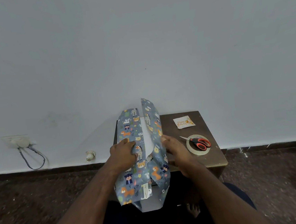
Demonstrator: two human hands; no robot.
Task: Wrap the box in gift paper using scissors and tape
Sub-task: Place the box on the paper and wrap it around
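Blue gift paper (135, 183) printed with cartoon animals is folded up over the box, which is almost wholly hidden; only a white strip (147, 139) shows in the gap between the two flaps. My left hand (123, 154) presses the left flap flat on top. My right hand (175, 148) holds the right flap (151, 122), which stands up along the box's right side. The paper overhangs the table's near edge. Red-handled scissors (200, 143) lie across a roll of tape (192, 148) to the right.
A small brown wooden table (213, 158) stands against a pale wall. A "Happy Birthday" card (184, 122) lies at its back right. A wall socket with a looped cable (30, 155) is at far left. The floor is dark stone; my feet (192, 209) show below.
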